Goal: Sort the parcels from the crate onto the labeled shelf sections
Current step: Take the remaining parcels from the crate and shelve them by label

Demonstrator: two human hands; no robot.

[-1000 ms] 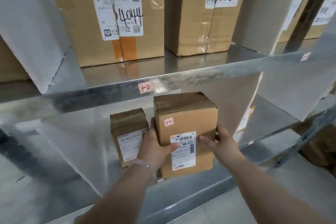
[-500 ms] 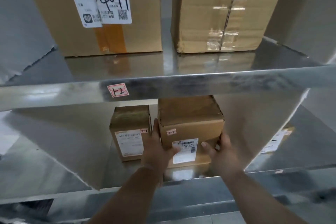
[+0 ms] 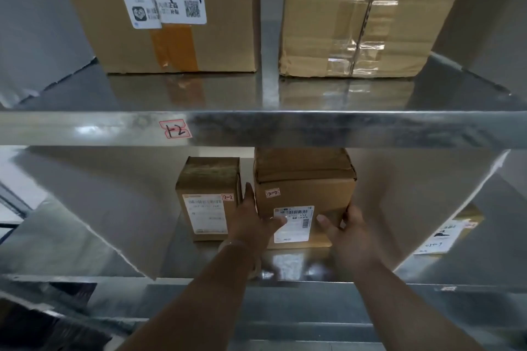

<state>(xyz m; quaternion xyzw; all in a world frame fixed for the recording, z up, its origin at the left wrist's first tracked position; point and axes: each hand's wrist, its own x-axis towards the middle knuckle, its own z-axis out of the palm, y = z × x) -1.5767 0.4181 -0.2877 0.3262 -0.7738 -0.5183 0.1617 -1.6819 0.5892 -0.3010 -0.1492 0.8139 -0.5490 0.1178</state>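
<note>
Cardboard parcel (image 3: 305, 179), left hand (image 3: 251, 225) and right hand (image 3: 350, 232) grip its edges, small box (image 3: 208, 179) close

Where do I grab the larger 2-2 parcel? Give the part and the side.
Take the larger parcel by its two upright side faces, coming from the open front, as the left hand and right hand do. It stands square, the upper shelf hangs over its top, and the smaller parcel beside it leaves only a finger gap.
</note>
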